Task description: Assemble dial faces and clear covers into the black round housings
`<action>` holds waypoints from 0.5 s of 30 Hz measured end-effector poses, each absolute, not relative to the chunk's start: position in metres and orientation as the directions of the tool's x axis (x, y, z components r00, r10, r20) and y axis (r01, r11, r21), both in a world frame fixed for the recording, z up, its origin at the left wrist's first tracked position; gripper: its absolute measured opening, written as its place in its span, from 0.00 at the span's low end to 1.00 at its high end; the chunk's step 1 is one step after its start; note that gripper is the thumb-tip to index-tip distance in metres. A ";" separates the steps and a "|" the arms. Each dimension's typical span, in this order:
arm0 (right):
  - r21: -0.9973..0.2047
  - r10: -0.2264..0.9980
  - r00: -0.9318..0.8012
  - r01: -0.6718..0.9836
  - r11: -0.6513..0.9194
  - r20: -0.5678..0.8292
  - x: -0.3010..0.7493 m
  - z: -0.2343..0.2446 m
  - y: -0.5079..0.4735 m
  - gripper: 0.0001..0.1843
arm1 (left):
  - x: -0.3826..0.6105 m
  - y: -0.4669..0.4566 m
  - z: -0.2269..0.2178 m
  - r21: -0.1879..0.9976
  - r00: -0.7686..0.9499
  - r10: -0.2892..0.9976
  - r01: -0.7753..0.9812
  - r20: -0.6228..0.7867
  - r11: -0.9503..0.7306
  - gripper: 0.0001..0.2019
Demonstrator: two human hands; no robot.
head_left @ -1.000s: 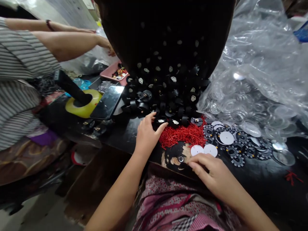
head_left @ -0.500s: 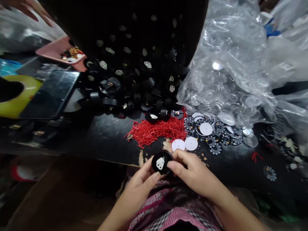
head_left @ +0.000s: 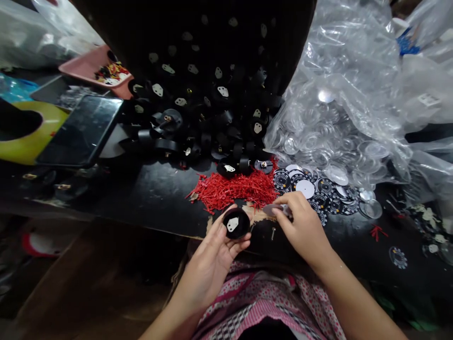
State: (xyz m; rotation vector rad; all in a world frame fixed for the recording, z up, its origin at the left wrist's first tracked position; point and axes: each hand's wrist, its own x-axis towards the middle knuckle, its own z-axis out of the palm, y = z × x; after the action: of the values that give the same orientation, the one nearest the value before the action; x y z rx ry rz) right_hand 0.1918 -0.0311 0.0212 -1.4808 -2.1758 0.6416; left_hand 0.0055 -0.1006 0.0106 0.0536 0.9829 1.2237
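My left hand (head_left: 212,250) has its fingers wrapped round a round black cup-shaped housing (head_left: 244,225), its hollow side facing up. Inside the housing lies a white plate (head_left: 232,224) with small holes. Just to the right, my right hand (head_left: 297,222) pinches a thin dial disc (head_left: 272,209) between thumb and fingers, tilted above the table. A second disc may be under those fingers; I cannot tell. Behind the hands spreads a pile of red clock-hand-like slivers (head_left: 233,189). Printed black dial discs (head_left: 323,186) overlap beside it, with a white disc (head_left: 304,189) face up among them.
Many black housings (head_left: 170,120) are heaped at the back. Clear round covers (head_left: 318,137) spill from a plastic bag at right. At left lie a phone (head_left: 81,130), a yellow tape roll (head_left: 46,137) and a pink tray (head_left: 85,66). A small screw (head_left: 273,233) lies near my right hand.
My right hand has left the housing and moved to the white discs on the table, now pinching one. My left hand keeps the housing, tilted slightly. The co-worker's hand at upper left is gone.
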 end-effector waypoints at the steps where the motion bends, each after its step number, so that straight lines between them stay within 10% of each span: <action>1: -0.650 0.931 -0.354 0.688 0.323 0.089 0.192 0.023 -0.034 0.06 | 0.007 -0.098 0.011 0.495 0.031 0.800 -0.771 -0.599 0.401 0.22; 7: -0.766 0.854 -0.489 0.477 0.431 0.176 0.188 0.027 -0.049 0.05 | 0.016 -0.089 0.012 0.469 0.067 0.852 -0.811 -0.520 0.350 0.18; 15: -0.935 0.973 -0.218 0.354 0.000 -0.082 0.182 0.035 -0.053 0.10 | 0.023 -0.097 0.014 0.623 -0.075 0.875 -0.731 -0.479 0.278 0.17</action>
State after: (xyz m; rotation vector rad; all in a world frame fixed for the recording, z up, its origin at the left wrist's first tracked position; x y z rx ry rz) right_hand 0.1819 -0.0533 0.0351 -1.3878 -1.6340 1.2211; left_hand 0.0231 -0.0975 0.0137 0.1880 0.9639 1.3388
